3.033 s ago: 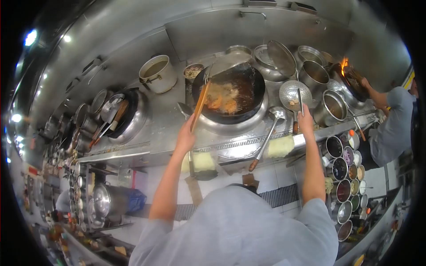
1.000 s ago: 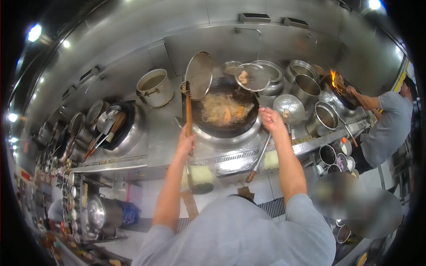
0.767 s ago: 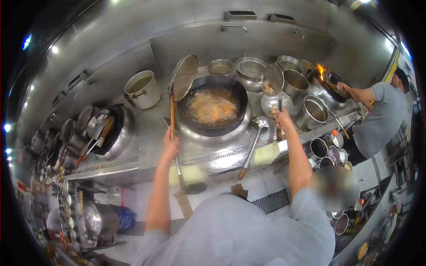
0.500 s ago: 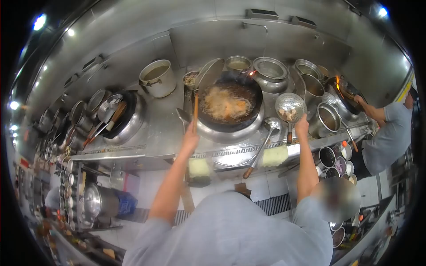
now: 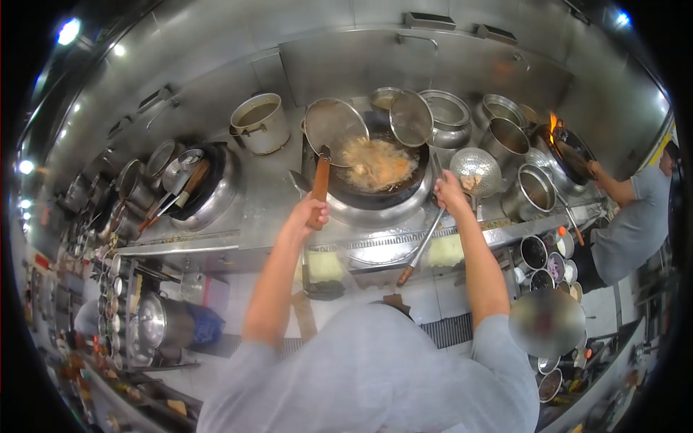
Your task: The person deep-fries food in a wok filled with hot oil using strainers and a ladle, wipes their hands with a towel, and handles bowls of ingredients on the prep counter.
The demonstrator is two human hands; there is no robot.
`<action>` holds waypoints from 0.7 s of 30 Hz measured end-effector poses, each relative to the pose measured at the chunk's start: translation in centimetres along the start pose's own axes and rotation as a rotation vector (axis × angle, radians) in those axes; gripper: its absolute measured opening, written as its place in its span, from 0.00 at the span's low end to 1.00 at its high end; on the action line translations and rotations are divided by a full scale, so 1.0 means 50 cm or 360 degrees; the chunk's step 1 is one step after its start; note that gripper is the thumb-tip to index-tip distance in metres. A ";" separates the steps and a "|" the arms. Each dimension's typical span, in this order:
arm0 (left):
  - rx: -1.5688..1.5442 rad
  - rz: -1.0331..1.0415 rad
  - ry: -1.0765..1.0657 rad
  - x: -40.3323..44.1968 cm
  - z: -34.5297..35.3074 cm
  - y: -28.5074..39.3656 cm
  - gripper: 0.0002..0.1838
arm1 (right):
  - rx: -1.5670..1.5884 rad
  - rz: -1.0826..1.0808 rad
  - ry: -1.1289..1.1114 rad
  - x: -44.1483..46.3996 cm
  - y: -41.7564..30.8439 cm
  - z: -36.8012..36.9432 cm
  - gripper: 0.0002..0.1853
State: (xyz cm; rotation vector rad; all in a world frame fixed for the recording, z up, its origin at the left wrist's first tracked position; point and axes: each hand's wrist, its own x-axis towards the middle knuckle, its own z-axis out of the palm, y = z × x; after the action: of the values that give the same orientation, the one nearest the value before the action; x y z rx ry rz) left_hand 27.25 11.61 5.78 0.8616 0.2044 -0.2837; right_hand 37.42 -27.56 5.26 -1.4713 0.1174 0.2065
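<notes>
Left hand: here's the left hand (image 5: 312,213), just left of centre, fingers wrapped tight round one wooden handle (image 5: 320,185), and that handle runs up to the left strainer (image 5: 336,124).
Right hand: over right of centre, the right hand (image 5: 449,192) makes a closed fist on the slim handle of the right strainer (image 5: 411,119).
Strainers: two of them, one per hand! Left one shows its broad round face over the wok's upper left edge; right one is tipped up near the upper right edge. Contact with the rim? Can't tell.
Wok in play: one dark wok (image 5: 354,196), centre frame, sitting on a metal ring.
Food: golden-orange food pieces (image 5: 393,169) amid pale foam inside the wok, too bubbly to count.
Woks overall: three, with a second wok (image 5: 189,200) at left and a third wok (image 5: 583,150) at upper right, one flame (image 5: 554,124) beside it.
Ladles: one perforated ladle (image 5: 487,164) right of centre, pale bits inside; one long wooden-ended handle (image 5: 420,254) lies below the wok.
Cloths: two, a left cloth (image 5: 326,267) and a right cloth (image 5: 444,250), along the counter's front edge.
Upper left: one tall pot (image 5: 261,133).
Far right: one co-worker (image 5: 635,224), grey sleeve, arm stretched toward the third wok.
</notes>
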 end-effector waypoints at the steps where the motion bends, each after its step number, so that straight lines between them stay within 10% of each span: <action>1: 0.0001 0.0011 0.0003 -0.007 -0.004 0.004 0.24 | -0.0271 -0.0008 0.0084 0.023 0.007 0.024 0.28; 4: 0.0164 0.0104 0.0041 -0.020 -0.004 0.013 0.27 | -0.0740 -0.0097 0.0156 0.103 0.043 0.075 0.30; 11: 0.0205 0.0170 0.0133 -0.049 0.001 0.041 0.28 | 0.0784 0.0622 -0.0261 0.151 0.034 0.162 0.08; 17: 0.0197 0.0211 0.0136 -0.067 -0.004 0.059 0.27 | 0.1444 0.0716 -0.0575 0.146 0.053 0.113 0.15; 20: 0.0212 0.0216 0.0095 -0.052 0.006 0.070 0.25 | 0.1200 0.0462 -0.0258 0.093 0.000 0.116 0.03; 21: 0.0195 0.0202 0.0090 -0.038 0.004 0.071 0.25 | 0.1172 0.0465 -0.0125 0.087 -0.007 0.116 0.15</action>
State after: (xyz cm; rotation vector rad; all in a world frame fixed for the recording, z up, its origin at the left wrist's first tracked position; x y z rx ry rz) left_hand 26.62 13.98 8.99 1.0005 0.1851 -0.1544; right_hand 41.46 -21.55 5.27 -0.7067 0.3101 0.4080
